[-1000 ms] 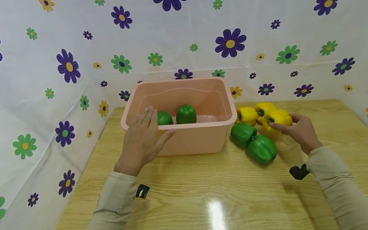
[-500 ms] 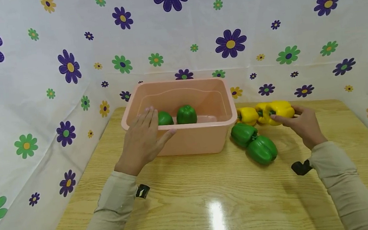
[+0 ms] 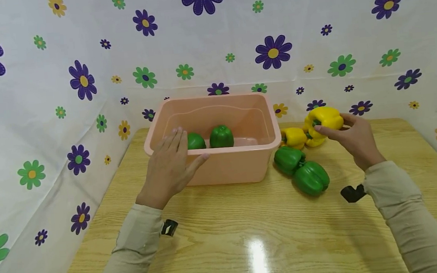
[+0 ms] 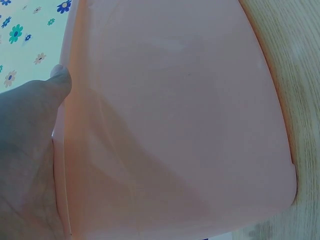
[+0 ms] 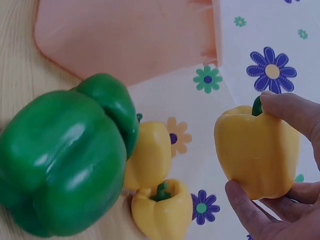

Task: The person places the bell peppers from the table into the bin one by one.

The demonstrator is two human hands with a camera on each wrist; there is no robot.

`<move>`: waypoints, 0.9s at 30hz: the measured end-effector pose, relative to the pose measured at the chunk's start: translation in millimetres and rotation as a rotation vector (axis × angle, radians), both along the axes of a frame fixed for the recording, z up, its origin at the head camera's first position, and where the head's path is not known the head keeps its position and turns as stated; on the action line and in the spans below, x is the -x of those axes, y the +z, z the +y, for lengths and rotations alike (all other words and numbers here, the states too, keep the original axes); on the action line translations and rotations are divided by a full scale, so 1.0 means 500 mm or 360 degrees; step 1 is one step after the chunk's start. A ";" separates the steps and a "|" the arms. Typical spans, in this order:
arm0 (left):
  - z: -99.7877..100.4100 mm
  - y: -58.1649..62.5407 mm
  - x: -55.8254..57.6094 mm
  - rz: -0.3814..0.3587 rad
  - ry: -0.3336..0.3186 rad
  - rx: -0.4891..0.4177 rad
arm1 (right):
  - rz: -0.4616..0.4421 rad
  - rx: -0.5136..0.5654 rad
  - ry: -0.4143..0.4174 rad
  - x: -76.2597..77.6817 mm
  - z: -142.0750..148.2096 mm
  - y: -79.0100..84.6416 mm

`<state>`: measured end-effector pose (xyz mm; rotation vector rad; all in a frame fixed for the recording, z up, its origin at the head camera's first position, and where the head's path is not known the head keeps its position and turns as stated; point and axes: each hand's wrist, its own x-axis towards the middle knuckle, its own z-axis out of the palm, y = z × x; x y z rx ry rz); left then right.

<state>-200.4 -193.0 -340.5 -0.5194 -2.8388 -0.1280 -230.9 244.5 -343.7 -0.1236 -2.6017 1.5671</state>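
Note:
In the head view my right hand (image 3: 355, 137) pinches a yellow bell pepper (image 3: 325, 119) between thumb and fingers, held above the table. The right wrist view shows the thumb at the stem end of that yellow bell pepper (image 5: 257, 152) and the fingers under its other end. My left hand (image 3: 168, 167) rests with straight fingers over the front left rim of a pink bin (image 3: 225, 166). Inside the bin lie two green bell peppers, one in the middle (image 3: 221, 136) and another (image 3: 195, 141) partly hidden by the left hand.
Right of the bin, two green bell peppers (image 3: 311, 178) lie on the wooden table (image 3: 219, 232). Behind them are two more yellow bell peppers (image 3: 295, 137), close to the bin's side. A flower-patterned cloth (image 3: 210, 37) hangs behind and along the sides.
My right hand has raised the yellow bell pepper from among the other yellow ones, up off the table. The left hand has stayed on the bin's rim.

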 end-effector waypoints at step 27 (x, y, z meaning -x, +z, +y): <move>-0.002 -0.004 0.003 -0.0031 0.0003 -0.0022 | 0.0181 0.0193 0.0078 0.004 -0.099 0.054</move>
